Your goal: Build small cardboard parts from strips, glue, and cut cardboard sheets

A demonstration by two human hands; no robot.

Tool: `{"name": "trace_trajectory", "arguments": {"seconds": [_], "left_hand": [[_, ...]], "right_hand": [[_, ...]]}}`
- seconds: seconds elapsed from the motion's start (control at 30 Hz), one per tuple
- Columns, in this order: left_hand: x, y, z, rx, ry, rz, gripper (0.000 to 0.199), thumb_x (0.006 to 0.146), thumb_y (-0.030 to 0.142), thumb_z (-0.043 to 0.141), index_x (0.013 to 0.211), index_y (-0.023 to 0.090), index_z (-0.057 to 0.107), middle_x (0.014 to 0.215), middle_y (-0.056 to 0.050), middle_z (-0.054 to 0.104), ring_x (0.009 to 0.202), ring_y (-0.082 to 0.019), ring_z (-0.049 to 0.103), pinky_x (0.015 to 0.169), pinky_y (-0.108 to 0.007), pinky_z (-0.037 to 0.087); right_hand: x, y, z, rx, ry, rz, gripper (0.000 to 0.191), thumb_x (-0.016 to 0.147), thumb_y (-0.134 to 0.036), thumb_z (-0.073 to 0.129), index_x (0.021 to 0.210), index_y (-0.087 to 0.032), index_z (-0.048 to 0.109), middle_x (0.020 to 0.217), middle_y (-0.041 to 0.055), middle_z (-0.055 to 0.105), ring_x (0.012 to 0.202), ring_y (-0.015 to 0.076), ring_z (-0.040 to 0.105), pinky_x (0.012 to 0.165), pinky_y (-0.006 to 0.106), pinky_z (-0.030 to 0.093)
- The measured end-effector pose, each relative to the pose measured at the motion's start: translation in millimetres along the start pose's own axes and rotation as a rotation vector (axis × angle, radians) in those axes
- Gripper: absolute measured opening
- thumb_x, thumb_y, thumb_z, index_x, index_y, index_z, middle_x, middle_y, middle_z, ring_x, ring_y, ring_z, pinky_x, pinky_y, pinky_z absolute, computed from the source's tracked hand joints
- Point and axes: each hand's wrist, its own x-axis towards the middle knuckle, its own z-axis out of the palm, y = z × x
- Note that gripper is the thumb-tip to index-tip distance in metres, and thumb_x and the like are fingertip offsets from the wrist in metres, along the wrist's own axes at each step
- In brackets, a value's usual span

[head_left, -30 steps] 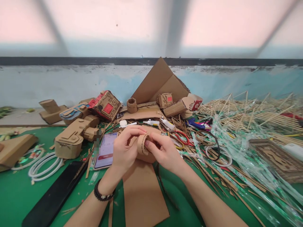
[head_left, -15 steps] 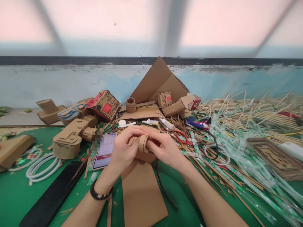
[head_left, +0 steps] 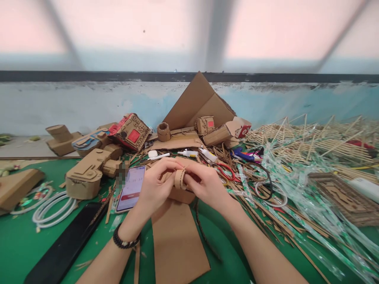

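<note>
We observe our left hand (head_left: 156, 183) and right hand (head_left: 207, 187) meeting at centre above a flat cardboard sheet (head_left: 179, 244), forearms converging from the lower corners, wrists bent inward, the fingers of both pinching a small cardboard ring (head_left: 179, 179) between them, just above a cardboard box (head_left: 182, 195). Writing: the phone (head_left: 131, 188), lying on the green table (head_left: 17, 244) beside our left hand, shows a line of digits over a red button, too blurred to read; we can read no brand on the white glue bottles (head_left: 189, 153).
</note>
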Motion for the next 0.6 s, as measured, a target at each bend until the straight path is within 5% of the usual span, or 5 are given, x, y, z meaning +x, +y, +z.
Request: {"name": "trace_trajectory", "arguments": {"seconds": [0.1,0.3,0.6], "left_hand": [[0.2,2.3,2.3,-0.039,-0.013,-0.013,0.006,0.093,0.017,0.072,0.094,0.021,0.075,0.098,-0.006,0.076,0.096,-0.02,0.072,0.086,-0.031,0.059],[-0.5,3.0,6.5,-0.112,-0.002,-0.076,0.004,0.092,0.024,0.076,0.093,0.02,0.075,0.097,-0.007,0.076,0.094,-0.02,0.073,0.082,-0.029,0.061],[2.6,-2.6,-2.3,-0.164,-0.109,-0.195,0.01,0.094,0.028,0.073,0.094,0.018,0.076,0.099,-0.009,0.076,0.094,-0.02,0.074,0.083,-0.029,0.062]], "right_hand": [[-1.0,-4.2,-1.0,-0.03,0.02,-0.08,0.024,0.099,-0.015,0.051,0.081,-0.022,0.065,0.075,0.0003,0.063,0.067,0.0156,0.053,0.065,0.028,0.041],[-2.2,-4.5,2.9,-0.041,0.053,0.005,0.024,0.095,-0.017,0.054,0.072,-0.022,0.06,0.062,-0.0023,0.054,0.056,0.0135,0.045,0.056,0.027,0.036],[-0.6,3.7,-4.1,-0.138,-0.032,-0.06,0.018,0.099,-0.017,0.054,0.104,-0.021,0.071,0.099,0.0049,0.076,0.085,0.0195,0.067,0.075,0.029,0.048]]}}
